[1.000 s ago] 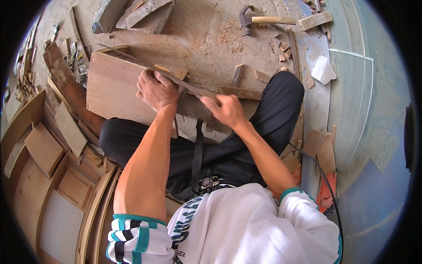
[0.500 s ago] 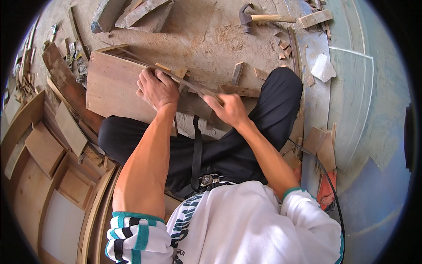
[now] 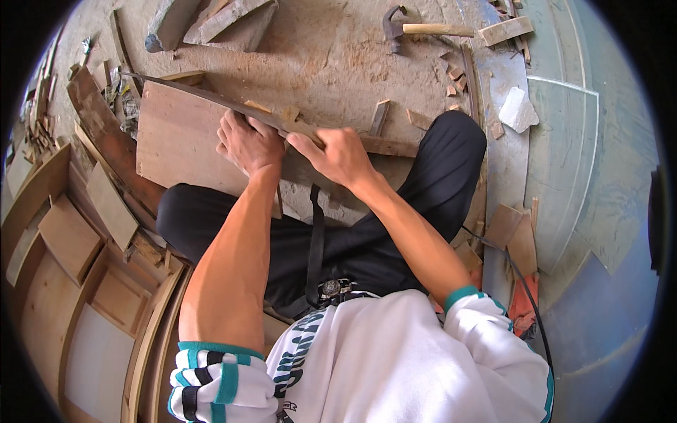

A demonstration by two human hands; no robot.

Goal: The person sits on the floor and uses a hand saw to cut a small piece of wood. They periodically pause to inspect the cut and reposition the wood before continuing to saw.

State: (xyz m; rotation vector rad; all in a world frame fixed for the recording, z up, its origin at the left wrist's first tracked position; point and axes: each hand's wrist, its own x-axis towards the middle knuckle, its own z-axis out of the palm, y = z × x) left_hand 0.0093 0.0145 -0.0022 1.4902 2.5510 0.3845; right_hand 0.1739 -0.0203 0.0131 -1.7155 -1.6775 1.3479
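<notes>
My right hand [image 3: 340, 156] is closed round the wooden grip of a handsaw [image 3: 211, 99], thumb lying forward along it. The saw's long dark blade, seen nearly edge-on, slants to the upper left along the far edge of a wooden board [image 3: 185, 130]. The blade's tip reaches past the board's far left corner. My left hand [image 3: 250, 142] is closed over the board near its right end, fingers curled, just on my side of the blade. The board rests tilted in front of my crossed legs. My left hand hides where the blade meets the wood, and the teeth cannot be made out.
A claw hammer [image 3: 430, 29] lies on the dusty floor at the far right. Concrete blocks [image 3: 229, 27] stand beyond the board. Curved wooden frames [image 3: 77, 296] and offcuts crowd my left. To my right are a white foam lump [image 3: 518, 110], a glass sheet [image 3: 564, 169] and a black cable [image 3: 525, 282].
My right hand has pushed the saw forward and to the left, coming close beside my left hand. The blade's tip now extends farther left. My left hand and the board have barely shifted.
</notes>
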